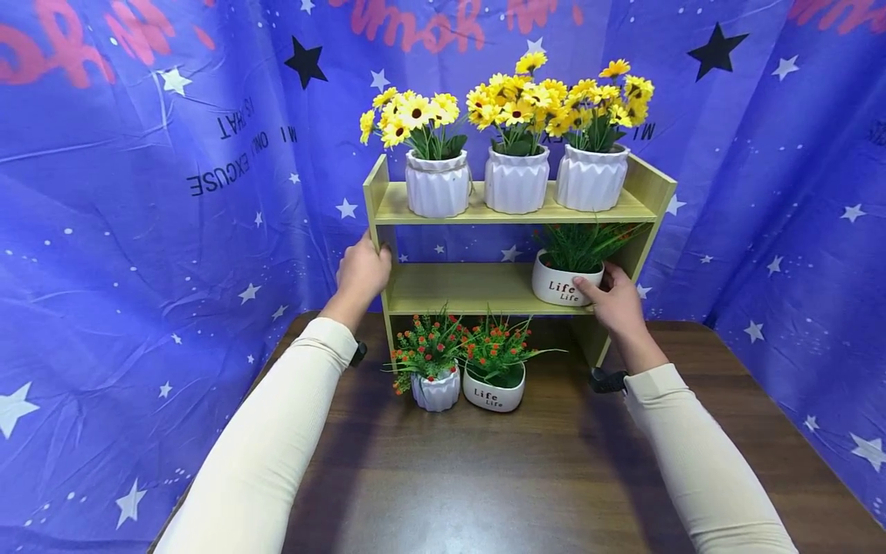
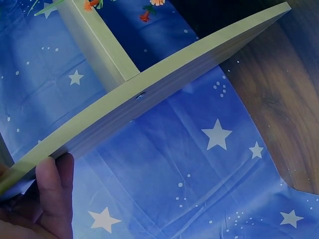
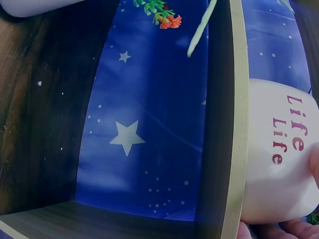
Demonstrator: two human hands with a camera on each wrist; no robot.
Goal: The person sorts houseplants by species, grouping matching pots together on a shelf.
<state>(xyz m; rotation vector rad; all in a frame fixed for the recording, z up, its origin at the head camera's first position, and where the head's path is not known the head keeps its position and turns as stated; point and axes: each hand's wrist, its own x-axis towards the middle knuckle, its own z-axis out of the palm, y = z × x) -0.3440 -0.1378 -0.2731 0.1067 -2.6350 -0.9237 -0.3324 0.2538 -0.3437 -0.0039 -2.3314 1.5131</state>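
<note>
A wooden shelf stands on the table, its side panel gripped by my left hand at the left edge, fingers against the outer face. On the right end of the middle board, my right hand holds a white oval flowerpot lettered "Life", thumb on its front and fingers round its right side. Green grass-like leaves rise from that pot. In the right wrist view the lettered flowerpot sits against the board edge, with fingertips under its lower side.
Three white pots with yellow flowers line the top board. Below, a ribbed white pot and a second "Life" pot, both with orange-flowered plants, stand on the brown table. A blue star-printed cloth hangs around.
</note>
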